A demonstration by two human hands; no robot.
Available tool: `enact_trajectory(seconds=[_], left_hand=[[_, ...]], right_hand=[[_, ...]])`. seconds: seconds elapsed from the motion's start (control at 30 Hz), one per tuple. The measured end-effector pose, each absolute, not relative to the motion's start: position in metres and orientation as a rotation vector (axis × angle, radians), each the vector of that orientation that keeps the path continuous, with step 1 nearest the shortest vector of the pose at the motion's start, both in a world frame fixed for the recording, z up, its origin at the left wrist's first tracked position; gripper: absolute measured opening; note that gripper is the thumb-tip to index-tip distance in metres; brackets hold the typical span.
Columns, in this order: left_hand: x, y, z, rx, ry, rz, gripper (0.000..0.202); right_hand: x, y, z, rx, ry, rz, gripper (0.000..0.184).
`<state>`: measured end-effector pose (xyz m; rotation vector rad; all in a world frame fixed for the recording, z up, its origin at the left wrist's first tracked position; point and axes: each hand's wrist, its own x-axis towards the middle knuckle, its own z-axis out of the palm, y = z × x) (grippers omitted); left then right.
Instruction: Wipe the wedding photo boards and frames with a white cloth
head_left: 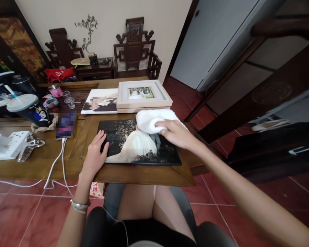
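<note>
In the head view, the left hand (98, 151) reaches forward from a bangled wrist and lies on the left edge of a dark photo panel (139, 145), fingers extended and grasping nothing. The right arm comes in diagonally from the lower right, and the right hand (171, 132) grips a bunched white cloth (148, 120), pressing it on the panel's far right part.

The panel lies flat on the wooden counter (141, 175), near its front edge. Its surface is glossy, showing a pale, spreading gown against dark foliage; cloth and hand hide part of the picture.

Just beyond it, a pale wooden frame (157, 101) with a small photo rests beside a white-edged print (100, 101). To the left are a phone (65, 127) with white cables (63, 156) running from it, a lidded cup (28, 106), a pink mug (55, 91) and a white power strip (14, 144).
</note>
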<state>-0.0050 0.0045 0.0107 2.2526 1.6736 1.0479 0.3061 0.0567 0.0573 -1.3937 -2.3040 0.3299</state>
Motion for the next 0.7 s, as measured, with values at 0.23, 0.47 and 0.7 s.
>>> enact_trajectory(seconds=[0.23,0.47,0.7], left_hand=[[-0.004,0.005,0.01,2.238,1.672,1.043,0.039],[-0.005,0.004,0.009,2.311,1.663,1.009,0.04],[-0.007,0.005,0.009,2.312,1.668,1.012,0.04]], right_hand=[[0.317,-0.077,0.045,-1.112,-2.384,0.29,0.031],[0.315,-0.092,0.046,-0.978,-2.446,0.335,0.03],[0.297,0.024,0.052,-1.175,-2.43,0.294,0.033]])
